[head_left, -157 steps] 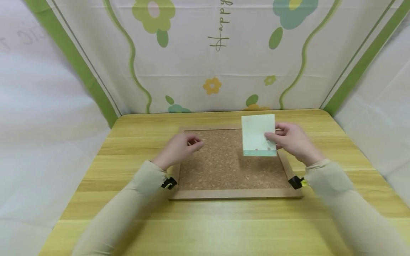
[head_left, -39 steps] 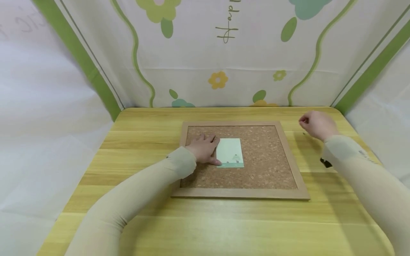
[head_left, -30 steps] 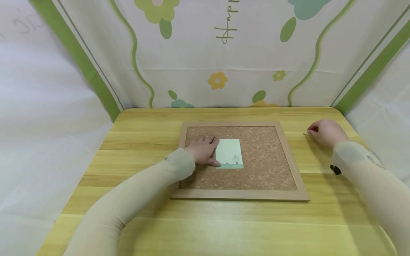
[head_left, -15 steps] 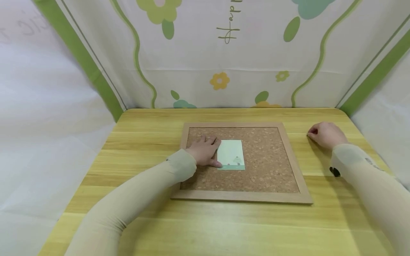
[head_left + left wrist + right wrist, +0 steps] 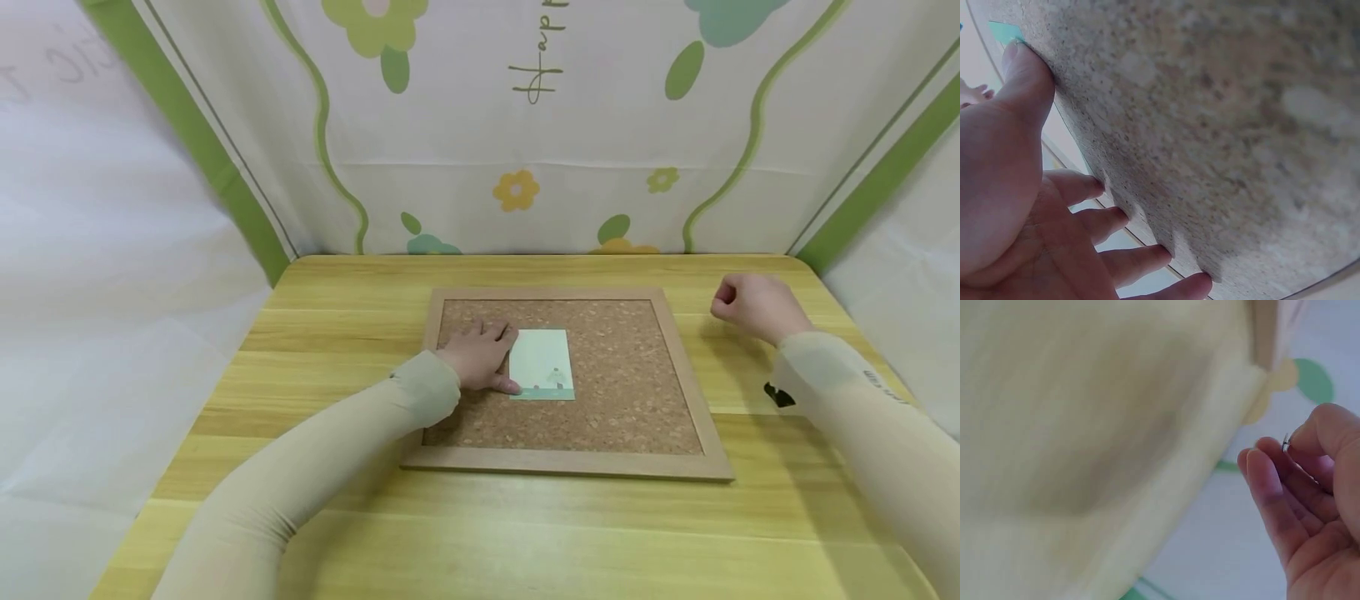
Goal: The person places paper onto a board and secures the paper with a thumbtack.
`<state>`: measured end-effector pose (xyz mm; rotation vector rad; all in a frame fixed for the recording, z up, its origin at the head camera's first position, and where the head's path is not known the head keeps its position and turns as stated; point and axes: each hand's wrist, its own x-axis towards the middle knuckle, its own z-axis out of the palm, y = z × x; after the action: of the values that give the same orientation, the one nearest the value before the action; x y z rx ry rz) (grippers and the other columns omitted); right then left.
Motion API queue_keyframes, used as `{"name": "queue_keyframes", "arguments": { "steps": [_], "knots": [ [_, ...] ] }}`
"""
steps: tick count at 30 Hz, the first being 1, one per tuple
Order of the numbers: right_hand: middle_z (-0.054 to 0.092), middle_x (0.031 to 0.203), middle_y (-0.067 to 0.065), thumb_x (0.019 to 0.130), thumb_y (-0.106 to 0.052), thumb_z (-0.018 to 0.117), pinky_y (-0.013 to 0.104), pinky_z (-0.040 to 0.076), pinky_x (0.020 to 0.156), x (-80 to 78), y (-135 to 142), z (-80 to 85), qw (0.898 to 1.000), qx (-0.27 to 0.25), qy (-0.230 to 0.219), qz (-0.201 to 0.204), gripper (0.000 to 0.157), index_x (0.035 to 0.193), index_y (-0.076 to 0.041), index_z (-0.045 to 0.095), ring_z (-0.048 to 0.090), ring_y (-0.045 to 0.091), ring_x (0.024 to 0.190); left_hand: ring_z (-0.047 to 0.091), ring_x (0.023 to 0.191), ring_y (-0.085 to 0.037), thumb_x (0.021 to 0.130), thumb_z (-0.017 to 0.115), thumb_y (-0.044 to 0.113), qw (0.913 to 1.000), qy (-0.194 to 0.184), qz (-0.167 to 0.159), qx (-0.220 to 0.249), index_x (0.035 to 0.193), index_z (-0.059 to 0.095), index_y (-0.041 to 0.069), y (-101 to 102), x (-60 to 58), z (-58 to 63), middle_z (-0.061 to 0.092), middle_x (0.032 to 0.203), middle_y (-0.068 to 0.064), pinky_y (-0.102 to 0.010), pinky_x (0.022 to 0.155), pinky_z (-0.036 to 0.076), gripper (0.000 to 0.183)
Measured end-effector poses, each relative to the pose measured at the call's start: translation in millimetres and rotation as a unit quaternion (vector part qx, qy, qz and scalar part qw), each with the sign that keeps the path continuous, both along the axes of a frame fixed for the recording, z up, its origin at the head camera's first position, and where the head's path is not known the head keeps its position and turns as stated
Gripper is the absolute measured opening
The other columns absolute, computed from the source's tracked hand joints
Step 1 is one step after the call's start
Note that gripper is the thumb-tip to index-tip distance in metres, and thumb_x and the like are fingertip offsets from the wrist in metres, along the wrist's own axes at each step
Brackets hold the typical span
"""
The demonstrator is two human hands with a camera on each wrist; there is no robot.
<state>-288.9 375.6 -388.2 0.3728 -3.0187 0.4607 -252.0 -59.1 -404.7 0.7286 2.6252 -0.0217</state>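
Note:
My left hand (image 5: pixel 476 358) lies with spread fingers on the framed cork board (image 5: pixel 626 375), its thumb and fingertips over the left edge of a pale green note card (image 5: pixel 542 360). The left wrist view shows the thumb on the card's green corner (image 5: pixel 1005 30) and the other fingertips on the cork. Right of the board, my right hand (image 5: pixel 761 307) hovers over the table. Between its thumb and fingers it pinches a tiny metal thumbtack (image 5: pixel 1285 444), whose thin point shows in the right wrist view; the fingers hide the tack in the head view.
The board rests on a light wooden table (image 5: pixel 555 533). A white cloth with printed flowers (image 5: pixel 585 125) hangs behind the table's far edge. More white cloth (image 5: pixel 112 292) hangs at the left side.
The card came down from my right hand onto the board, and my left hand moved onto it. My right hand reached right, took the thumbtack off the table and has risen slightly.

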Motion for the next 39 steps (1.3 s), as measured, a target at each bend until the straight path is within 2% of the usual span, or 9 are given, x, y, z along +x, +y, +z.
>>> {"name": "queue_keyframes", "arguments": {
  "steps": [5, 11, 18, 23, 27, 33, 36, 39],
  "knots": [
    [0.063, 0.074, 0.003, 0.088, -0.011, 0.062, 0.038, 0.042, 0.062, 6.5, -24.2, 13.0, 1.000, -0.012, 0.017, 0.014, 0.009, 0.082, -0.006, 0.066, 0.053, 0.020, 0.064, 0.003, 0.148, -0.043, 0.085, 0.055, 0.068, 1.0000, 0.002, -0.002, 0.001, 0.161, 0.006, 0.018, -1.4, 1.5, 1.4, -0.001, 0.166, -0.007, -0.064, 0.111, 0.020, 0.103],
    [0.068, 0.078, 0.003, 0.092, -0.011, 0.064, 0.036, 0.047, 0.063, 14.8, -54.7, 23.2, 0.998, -0.039, 0.031, 0.042, 0.011, 0.086, -0.005, 0.071, 0.059, 0.018, 0.067, 0.004, 0.148, -0.043, 0.086, 0.055, 0.068, 1.0000, 0.003, -0.001, 0.002, 0.161, 0.007, 0.018, -1.8, 4.0, 4.5, 0.001, 0.166, -0.008, -0.063, 0.112, 0.020, 0.102],
    [0.069, 0.078, 0.000, 0.092, -0.011, 0.067, 0.032, 0.050, 0.062, 23.2, -87.3, 32.9, 0.993, -0.060, 0.021, 0.095, 0.010, 0.086, -0.006, 0.073, 0.062, 0.014, 0.069, 0.004, 0.148, -0.043, 0.086, 0.055, 0.067, 1.0000, 0.003, 0.001, 0.006, 0.161, 0.006, 0.017, -1.2, 4.7, 5.7, 0.001, 0.166, -0.008, -0.062, 0.113, 0.018, 0.102],
    [0.068, 0.075, -0.002, 0.090, -0.007, 0.068, 0.032, 0.051, 0.062, 28.7, -110.9, 33.5, 0.988, -0.075, 0.015, 0.130, 0.008, 0.082, -0.009, 0.071, 0.062, 0.012, 0.068, 0.005, 0.148, -0.044, 0.086, 0.056, 0.066, 0.9999, 0.005, -0.002, 0.011, 0.161, 0.008, 0.016, -2.0, 6.9, 8.2, 0.003, 0.166, -0.009, -0.062, 0.113, 0.018, 0.102],
    [0.069, 0.075, -0.001, 0.091, -0.008, 0.070, 0.032, 0.051, 0.062, 32.3, -129.5, 34.6, 0.985, -0.082, -0.004, 0.149, 0.007, 0.086, -0.006, 0.075, 0.062, 0.012, 0.066, 0.006, 0.148, -0.045, 0.087, 0.056, 0.066, 0.9999, 0.008, -0.006, 0.010, 0.161, 0.009, 0.016, -2.7, 8.5, 9.6, 0.003, 0.166, -0.010, -0.063, 0.112, 0.019, 0.101],
    [0.071, 0.077, 0.002, 0.090, -0.012, 0.075, 0.031, 0.050, 0.060, 33.6, -151.9, 32.1, 0.981, -0.093, -0.025, 0.171, 0.004, 0.088, -0.009, 0.075, 0.061, 0.010, 0.064, 0.007, 0.147, -0.045, 0.086, 0.055, 0.067, 0.9998, 0.014, -0.010, 0.004, 0.161, 0.009, 0.016, -2.9, 8.2, 7.8, 0.004, 0.166, -0.009, -0.062, 0.112, 0.021, 0.102],
    [0.070, 0.076, -0.004, 0.087, -0.015, 0.078, 0.031, 0.050, 0.060, 32.5, -160.8, 28.1, 0.981, -0.082, -0.018, 0.176, 0.005, 0.084, -0.014, 0.075, 0.061, 0.008, 0.063, 0.008, 0.147, -0.045, 0.086, 0.055, 0.068, 0.9998, 0.015, -0.010, 0.003, 0.161, 0.009, 0.016, -2.8, 8.2, 7.6, 0.004, 0.166, -0.009, -0.062, 0.112, 0.021, 0.102],
    [0.071, 0.078, -0.005, 0.088, -0.015, 0.077, 0.033, 0.051, 0.063, 31.0, -169.3, 24.7, 0.979, -0.079, -0.036, 0.185, 0.004, 0.085, -0.012, 0.076, 0.064, 0.010, 0.066, 0.007, 0.148, -0.044, 0.086, 0.055, 0.068, 0.9999, 0.014, -0.008, 0.002, 0.161, 0.009, 0.016, -2.7, 8.4, 7.3, 0.004, 0.166, -0.009, -0.062, 0.112, 0.020, 0.102]
  ]
}}
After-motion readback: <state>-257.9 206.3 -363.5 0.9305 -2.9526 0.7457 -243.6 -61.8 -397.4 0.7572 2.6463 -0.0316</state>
